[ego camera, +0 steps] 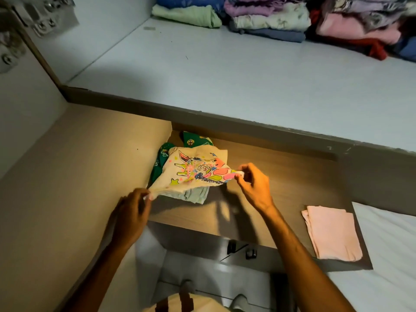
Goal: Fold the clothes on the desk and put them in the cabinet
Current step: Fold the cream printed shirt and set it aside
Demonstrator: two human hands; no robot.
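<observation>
A cream garment with a bright cartoon print (193, 170) is stretched between my hands above the brown desk (281, 176). My left hand (132, 210) pinches its near left corner. My right hand (252, 183) pinches its right edge. Under it lie a green printed garment (164, 154) and a pale grey-green folded piece (198, 194). A folded pink cloth (331, 235) lies flat on the desk's right end, apart from both hands.
Behind the desk runs a wide pale-blue cabinet shelf (202, 70) with stacks of folded clothes (270, 16) at its back right. A beige side panel (67, 176) stands on the left. A white surface (391, 244) lies at the right.
</observation>
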